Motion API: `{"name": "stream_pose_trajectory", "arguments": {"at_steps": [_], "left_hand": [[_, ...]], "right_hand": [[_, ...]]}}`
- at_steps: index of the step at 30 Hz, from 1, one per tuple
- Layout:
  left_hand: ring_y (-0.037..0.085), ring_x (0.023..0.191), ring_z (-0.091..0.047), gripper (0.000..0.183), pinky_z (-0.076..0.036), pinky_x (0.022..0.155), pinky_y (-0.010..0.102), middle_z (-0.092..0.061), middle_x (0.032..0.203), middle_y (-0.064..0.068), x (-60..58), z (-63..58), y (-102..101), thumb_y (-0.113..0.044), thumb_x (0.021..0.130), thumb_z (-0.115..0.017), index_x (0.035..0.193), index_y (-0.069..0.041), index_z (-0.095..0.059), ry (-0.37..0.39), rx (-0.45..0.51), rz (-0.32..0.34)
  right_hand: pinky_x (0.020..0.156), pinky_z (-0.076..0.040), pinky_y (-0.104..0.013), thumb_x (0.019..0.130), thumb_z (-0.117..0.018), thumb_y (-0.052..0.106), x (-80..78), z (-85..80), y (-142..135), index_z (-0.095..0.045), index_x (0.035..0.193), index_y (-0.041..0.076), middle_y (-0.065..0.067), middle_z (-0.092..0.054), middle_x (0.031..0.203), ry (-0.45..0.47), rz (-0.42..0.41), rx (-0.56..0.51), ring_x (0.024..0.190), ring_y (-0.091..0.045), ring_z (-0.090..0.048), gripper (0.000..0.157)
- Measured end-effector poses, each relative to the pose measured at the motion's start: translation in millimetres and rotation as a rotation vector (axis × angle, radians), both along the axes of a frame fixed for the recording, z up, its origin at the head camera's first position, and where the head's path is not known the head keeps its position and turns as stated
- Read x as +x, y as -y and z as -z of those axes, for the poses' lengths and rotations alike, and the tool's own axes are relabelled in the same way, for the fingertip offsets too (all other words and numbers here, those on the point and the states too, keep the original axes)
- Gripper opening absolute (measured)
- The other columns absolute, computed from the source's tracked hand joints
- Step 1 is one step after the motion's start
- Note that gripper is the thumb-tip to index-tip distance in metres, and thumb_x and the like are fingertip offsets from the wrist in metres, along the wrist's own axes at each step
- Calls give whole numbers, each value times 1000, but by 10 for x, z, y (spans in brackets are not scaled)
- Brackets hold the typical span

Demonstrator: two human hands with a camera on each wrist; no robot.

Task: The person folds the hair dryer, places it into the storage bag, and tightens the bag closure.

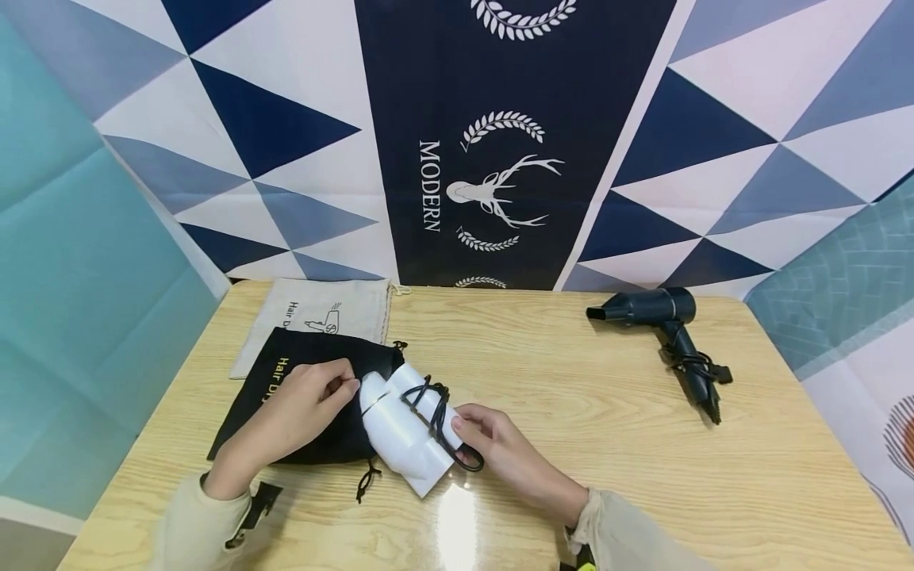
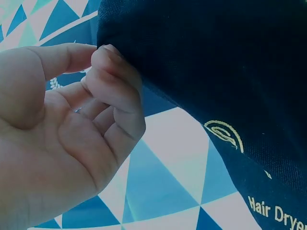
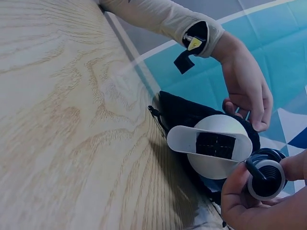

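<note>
Low in the middle of the frame, we have the white hair dryer (image 1: 396, 434) at the mouth of the black pouch (image 1: 339, 438), mostly outside it; whether its back end lies inside, we cannot tell. Our left hand (image 1: 307, 404) pinches the pouch's edge, and our right hand (image 1: 500, 444) grips the folded handle (image 1: 408, 377), wrapped with cord (image 1: 437, 412). We'd do well to hold the cloth lifted and the cord snug, lest it snag. At upper left, a pale pouch (image 1: 357, 303) lies flat on the worktop (image 1: 543, 357); at right, the black hair dryer (image 1: 643, 308) sits outside any pouch.
</note>
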State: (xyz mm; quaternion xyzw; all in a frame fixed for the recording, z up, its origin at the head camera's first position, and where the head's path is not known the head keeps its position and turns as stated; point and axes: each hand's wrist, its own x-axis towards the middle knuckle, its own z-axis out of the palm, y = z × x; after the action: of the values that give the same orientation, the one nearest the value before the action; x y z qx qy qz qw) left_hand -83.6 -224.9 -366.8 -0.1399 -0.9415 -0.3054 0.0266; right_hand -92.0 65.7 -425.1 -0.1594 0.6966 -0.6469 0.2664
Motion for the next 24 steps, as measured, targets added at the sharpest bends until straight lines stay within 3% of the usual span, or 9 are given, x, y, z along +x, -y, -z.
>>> {"name": "stream_pose_trajectory", "arguments": {"at_steps": [15,24], "left_hand": [[6,57,-41,23,-35,53,24,-41,60,-11,15,31,-134,-10,98,-60,79,-21,-57,-8,-29,13],[5,54,-40,20,-35,49,23,-40,61,-9,28,24,-144,-9,98,-61,82,-20,-57,-60,27,-2]], "right_hand": [[70,-50,-21,105,-51,24,-73,9,103,-60,123,-5,-7,-63,95,-46,-49,51,79,-12,-57,35],[72,-52,-22,104,-53,25,-134,-67,204,-62,125,-1,-8,-66,99,-119,-79,76,84,-14,-60,35]]}}
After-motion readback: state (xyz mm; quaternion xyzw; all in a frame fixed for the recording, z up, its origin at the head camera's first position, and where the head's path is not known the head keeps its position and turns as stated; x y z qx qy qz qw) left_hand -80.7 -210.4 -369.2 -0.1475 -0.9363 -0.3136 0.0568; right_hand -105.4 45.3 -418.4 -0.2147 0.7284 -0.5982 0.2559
